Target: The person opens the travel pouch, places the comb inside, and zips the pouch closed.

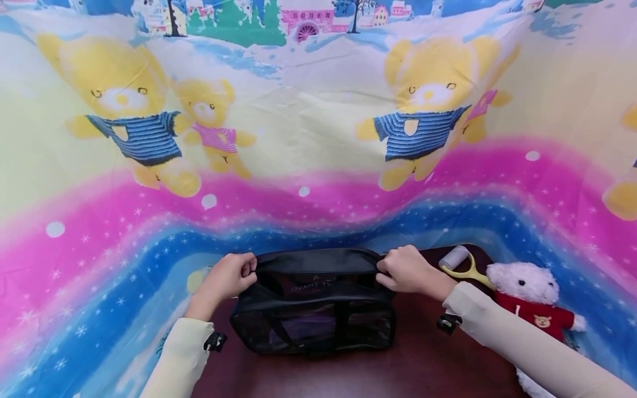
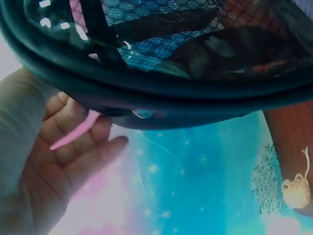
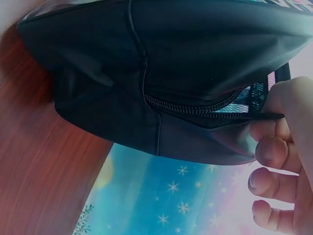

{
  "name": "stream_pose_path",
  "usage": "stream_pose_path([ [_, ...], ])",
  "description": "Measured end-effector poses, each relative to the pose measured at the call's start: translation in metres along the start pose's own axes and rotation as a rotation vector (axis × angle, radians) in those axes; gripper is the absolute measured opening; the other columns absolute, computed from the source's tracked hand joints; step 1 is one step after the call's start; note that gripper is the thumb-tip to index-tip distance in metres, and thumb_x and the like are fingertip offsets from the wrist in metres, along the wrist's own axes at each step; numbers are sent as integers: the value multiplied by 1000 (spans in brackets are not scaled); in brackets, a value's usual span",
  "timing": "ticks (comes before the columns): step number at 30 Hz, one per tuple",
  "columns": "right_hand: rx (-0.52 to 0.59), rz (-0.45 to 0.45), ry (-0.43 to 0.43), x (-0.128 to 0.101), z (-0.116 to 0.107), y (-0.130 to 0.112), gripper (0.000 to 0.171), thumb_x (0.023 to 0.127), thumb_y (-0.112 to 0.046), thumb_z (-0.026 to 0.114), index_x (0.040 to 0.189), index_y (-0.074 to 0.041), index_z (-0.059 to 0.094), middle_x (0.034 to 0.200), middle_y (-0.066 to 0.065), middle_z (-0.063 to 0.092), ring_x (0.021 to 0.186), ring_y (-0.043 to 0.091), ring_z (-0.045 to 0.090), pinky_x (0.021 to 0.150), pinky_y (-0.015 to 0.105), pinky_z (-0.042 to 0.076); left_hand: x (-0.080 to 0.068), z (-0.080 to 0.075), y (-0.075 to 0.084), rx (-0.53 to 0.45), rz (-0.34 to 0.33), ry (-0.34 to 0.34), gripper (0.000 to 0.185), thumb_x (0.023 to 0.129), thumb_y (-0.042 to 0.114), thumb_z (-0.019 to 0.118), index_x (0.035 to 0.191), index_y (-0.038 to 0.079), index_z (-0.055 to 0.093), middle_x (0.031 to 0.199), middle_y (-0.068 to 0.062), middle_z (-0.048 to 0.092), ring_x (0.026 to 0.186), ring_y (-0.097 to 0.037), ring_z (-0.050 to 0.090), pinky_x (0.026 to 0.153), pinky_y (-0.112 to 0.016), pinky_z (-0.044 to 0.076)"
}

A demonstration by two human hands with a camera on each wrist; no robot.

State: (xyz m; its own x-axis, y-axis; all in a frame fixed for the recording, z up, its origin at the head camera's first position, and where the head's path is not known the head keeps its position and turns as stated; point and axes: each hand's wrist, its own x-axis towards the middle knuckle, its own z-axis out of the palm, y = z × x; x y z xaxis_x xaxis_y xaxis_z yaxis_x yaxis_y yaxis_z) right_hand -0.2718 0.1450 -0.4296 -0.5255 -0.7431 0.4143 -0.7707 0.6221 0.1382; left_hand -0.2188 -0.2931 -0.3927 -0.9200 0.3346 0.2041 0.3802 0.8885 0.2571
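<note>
A black bag [image 1: 313, 326] with see-through mesh panels stands upright on the dark reddish-brown table. At the top left corner of the bag, my left hand [image 1: 233, 275] grips the edge with curled fingers. A narrow pink strip [image 2: 78, 131] shows against those fingers in the left wrist view, by the underside of the rim. My right hand [image 1: 410, 270] holds the opposite top corner. Up close in the right wrist view, its thumb and forefinger pinch the bag's edge where a black zipper [image 3: 195, 107] runs, and the zipper gapes there, showing mesh inside.
Right of the bag lie a grey-white roll [image 1: 454, 257] and a yellow curved handle [image 1: 470, 272]. A white plush bear [image 1: 527, 298] in a red top sits at the table's right edge. A small cream yarn ball [image 2: 296, 192] lies on the tabletop [image 1: 358, 376]. Printed cloth [image 1: 303, 138] hangs behind.
</note>
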Motion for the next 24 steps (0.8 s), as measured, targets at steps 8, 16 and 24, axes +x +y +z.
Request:
stream_pose_path([
  [8,87,8,-58,3,-6,7,47,84,-30,65,51,-26,32,50,-19,11,42,1,12,43,21,6,-14,6,-14,-296,-41,-6,6,91,17,62,93,21,59,73,3,53,58,-11,48,57,-25,42],
  [16,259,-6,-492,68,-57,-6,27,86,-50,65,66,-33,59,53,-16,52,46,1,47,46,23,39,-57,43,-53,-648,-295,131,31,97,34,53,108,6,60,91,-14,64,70,-15,63,60,-29,52],
  [24,184,-211,-538,188,-59,-73,15,90,-39,63,82,-27,67,77,-15,62,68,2,56,64,23,48,-89,91,-60,-1018,-299,197,30,100,17,50,108,-12,54,87,3,64,76,-8,63,66,-35,56],
])
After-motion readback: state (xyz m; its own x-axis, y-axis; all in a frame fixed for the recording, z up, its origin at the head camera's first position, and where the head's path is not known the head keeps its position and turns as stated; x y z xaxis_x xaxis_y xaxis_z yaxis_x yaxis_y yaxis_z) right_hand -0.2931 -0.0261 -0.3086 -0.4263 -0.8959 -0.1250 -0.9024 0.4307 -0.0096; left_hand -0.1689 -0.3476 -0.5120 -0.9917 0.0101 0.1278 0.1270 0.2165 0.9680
